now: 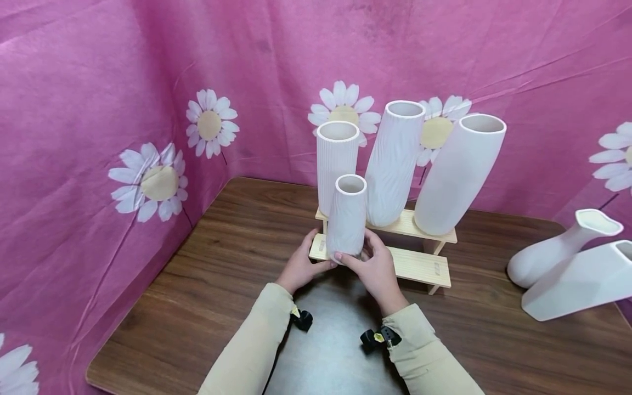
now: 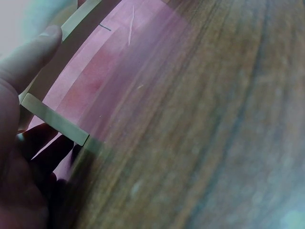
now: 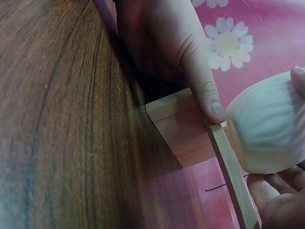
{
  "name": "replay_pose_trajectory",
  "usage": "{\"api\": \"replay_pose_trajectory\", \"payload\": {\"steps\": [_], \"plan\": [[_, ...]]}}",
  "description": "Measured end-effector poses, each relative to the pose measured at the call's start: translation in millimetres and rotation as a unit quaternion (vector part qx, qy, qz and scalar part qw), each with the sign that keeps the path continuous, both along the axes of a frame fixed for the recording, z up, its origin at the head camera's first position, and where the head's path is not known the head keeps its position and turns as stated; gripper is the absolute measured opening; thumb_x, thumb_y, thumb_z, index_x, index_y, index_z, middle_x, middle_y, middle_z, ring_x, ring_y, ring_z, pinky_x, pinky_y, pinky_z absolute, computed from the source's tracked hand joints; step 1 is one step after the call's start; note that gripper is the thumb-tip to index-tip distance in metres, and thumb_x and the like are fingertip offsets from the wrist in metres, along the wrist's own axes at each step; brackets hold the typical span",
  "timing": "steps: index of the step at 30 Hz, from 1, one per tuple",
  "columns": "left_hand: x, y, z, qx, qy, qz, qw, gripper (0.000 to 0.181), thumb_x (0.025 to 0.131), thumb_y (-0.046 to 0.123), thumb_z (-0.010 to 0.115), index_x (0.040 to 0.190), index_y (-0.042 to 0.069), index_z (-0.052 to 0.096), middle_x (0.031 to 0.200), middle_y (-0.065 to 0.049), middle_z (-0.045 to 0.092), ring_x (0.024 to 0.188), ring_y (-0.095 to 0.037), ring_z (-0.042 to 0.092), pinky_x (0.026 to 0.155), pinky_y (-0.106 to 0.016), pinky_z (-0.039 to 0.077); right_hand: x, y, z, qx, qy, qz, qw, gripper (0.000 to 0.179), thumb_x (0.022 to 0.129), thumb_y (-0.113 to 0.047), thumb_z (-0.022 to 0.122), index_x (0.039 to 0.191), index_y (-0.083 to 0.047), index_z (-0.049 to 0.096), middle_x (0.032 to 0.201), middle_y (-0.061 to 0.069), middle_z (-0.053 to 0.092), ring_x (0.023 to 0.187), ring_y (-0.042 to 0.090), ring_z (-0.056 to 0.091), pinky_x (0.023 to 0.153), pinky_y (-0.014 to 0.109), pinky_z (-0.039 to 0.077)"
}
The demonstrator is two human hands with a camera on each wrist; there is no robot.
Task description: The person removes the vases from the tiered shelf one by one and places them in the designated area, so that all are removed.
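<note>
Left hand (image 1: 302, 267): stand (image 1: 404, 228) gripped by left end of lower step (image 1: 417, 265), thumb on front edge. Small white vase (image 1: 348, 219) held upright by right hand (image 1: 377, 271), between thumb and fingers, at same end; whether step is touched cannot be told. Three larger vases (image 1: 393, 170) carried on upper step (image 1: 407, 223). Farther right, two vases (image 1: 575, 288) placed on counter (image 1: 494, 334).

Pink daisy-print cloth (image 1: 276, 55) hangs behind a wood-grained table (image 1: 207, 263).
</note>
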State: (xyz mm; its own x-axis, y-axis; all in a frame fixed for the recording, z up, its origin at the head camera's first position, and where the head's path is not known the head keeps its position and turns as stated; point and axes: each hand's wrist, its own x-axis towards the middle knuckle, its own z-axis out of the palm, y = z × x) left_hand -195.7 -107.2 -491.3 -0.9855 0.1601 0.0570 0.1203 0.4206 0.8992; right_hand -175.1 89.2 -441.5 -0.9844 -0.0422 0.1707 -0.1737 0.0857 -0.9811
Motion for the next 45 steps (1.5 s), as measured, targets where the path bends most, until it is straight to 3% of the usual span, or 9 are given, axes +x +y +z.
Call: {"api": "replay_pose_trajectory", "payload": {"steps": [12,45], "plan": [[0.3,-0.5,-0.9,-0.005,-0.008,0.001,1.0000,0.102,0.081,0.036,0.085,0.160,0.017,0.024,0.149,-0.014,0.048,0.134,-0.030,0.047,0.113,-0.049,0.034,9.5,7.5,1.3,-0.007,-0.001,-0.006,1.0000,0.073,0.076,-0.008,0.089,0.139,-0.003,0.053,0.134,0.015,0.059,0.123,0.024,0.058,0.100,0.024,0.048],[1.2,0.7,1.0,-0.006,-0.006,0.002,1.0000,0.103,0.080,0.038,0.086,0.159,0.013,0.025,0.152,-0.014,0.046,0.137,-0.028,0.044,0.114,-0.048,0.034,26.3,34.3,-0.8,-0.002,-0.011,-0.035,0.9993,0.069,0.075,-0.001,0.088,0.135,0.000,0.054,0.131,0.017,0.060,0.116,0.019,0.060,0.095,0.021,0.050]]}}
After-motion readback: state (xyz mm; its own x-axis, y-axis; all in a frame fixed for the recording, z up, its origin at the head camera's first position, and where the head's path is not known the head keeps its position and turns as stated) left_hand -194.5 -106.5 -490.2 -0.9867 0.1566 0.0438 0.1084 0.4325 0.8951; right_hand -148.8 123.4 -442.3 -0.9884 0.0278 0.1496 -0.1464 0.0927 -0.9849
